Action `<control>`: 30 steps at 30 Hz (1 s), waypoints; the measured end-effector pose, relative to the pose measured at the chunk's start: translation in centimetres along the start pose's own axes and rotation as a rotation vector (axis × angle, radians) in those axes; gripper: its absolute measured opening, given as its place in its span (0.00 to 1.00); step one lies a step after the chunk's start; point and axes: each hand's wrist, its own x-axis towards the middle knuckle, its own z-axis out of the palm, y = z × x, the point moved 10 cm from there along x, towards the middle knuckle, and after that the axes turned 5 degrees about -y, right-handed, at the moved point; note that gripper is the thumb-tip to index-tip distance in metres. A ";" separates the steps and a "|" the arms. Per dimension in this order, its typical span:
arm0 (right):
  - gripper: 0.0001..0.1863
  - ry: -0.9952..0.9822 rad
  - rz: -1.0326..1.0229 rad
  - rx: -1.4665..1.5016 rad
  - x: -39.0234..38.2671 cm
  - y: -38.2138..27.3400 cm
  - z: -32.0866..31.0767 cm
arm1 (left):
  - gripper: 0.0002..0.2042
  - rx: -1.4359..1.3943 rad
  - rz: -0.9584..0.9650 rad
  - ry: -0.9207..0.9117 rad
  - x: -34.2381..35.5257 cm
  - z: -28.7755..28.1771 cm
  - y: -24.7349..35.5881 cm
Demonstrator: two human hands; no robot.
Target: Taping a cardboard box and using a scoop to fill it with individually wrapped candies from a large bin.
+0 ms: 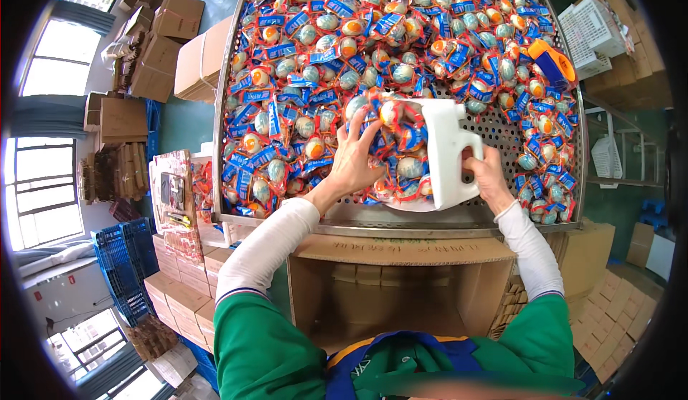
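Observation:
My right hand (487, 178) is closed around the handle of a white plastic jug cut open as a scoop (444, 127), low over a perforated metal tray (487, 131). The scoop is heaped with wrapped egg-like items (408, 167) in clear red-edged packets with blue labels. My left hand (351, 163) rests against the packets at the scoop's left side, its fingers spread and bent. Many similar packets (279, 63) cover much of the tray, with bare perforated metal showing to the right of the scoop.
An orange-and-blue tool (552, 63) lies at the tray's right. Below its front edge is an open cardboard box (398, 253). Stacked cartons (172, 285), blue pallets (122, 271) and a patterned board (175, 235) stand left; white baskets (591, 31) and more cartons (609, 317) are right.

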 end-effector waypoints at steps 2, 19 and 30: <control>0.17 0.043 -0.021 -0.020 -2.1 -3.2 -1.0 | 0.42 0.006 0.060 0.068 0.2 -2.2 3.5; 0.20 0.408 -0.140 -0.049 -38.3 -6.8 -2.8 | 0.43 -0.148 0.326 0.138 -22.3 -5.8 26.1; 0.13 0.120 0.068 0.014 -30.3 8.6 8.5 | 0.41 -0.236 -0.355 -0.128 -26.5 9.7 5.7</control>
